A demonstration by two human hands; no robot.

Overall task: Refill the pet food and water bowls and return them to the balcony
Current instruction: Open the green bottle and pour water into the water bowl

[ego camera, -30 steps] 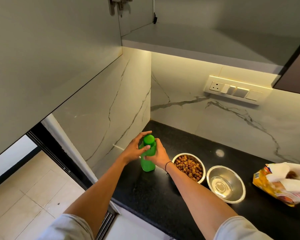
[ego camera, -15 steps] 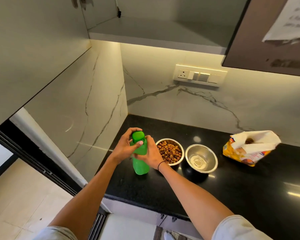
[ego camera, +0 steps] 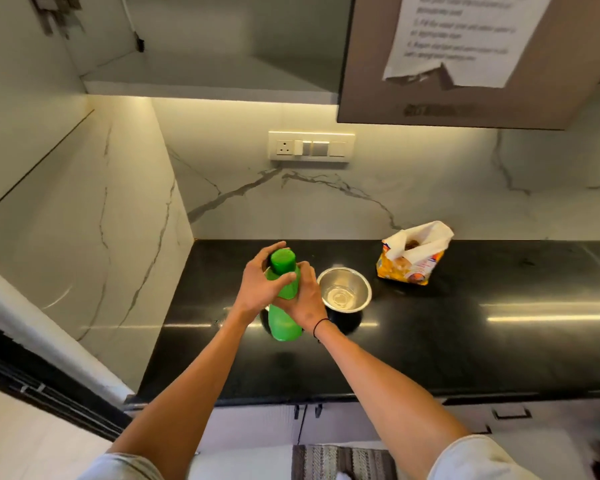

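A marble-walled kitchen corner frames a black bench [ego camera: 430,341], with a brown cupboard door [ego camera: 465,81] carrying a paper sheet [ego camera: 465,36] at 1 o'clock. Mid-frame, both hands grip an upright green bottle [ego camera: 284,320]: the left hand [ego camera: 260,289] wraps its upper part just under the cap, the right hand [ego camera: 307,299] clasps its side. At 3 o'clock of the bottle, just beside the right hand, sits a steel bowl [ego camera: 345,289] holding a little water. An opened yellow food bag [ego camera: 409,258] stands at 2 o'clock, near the wall.
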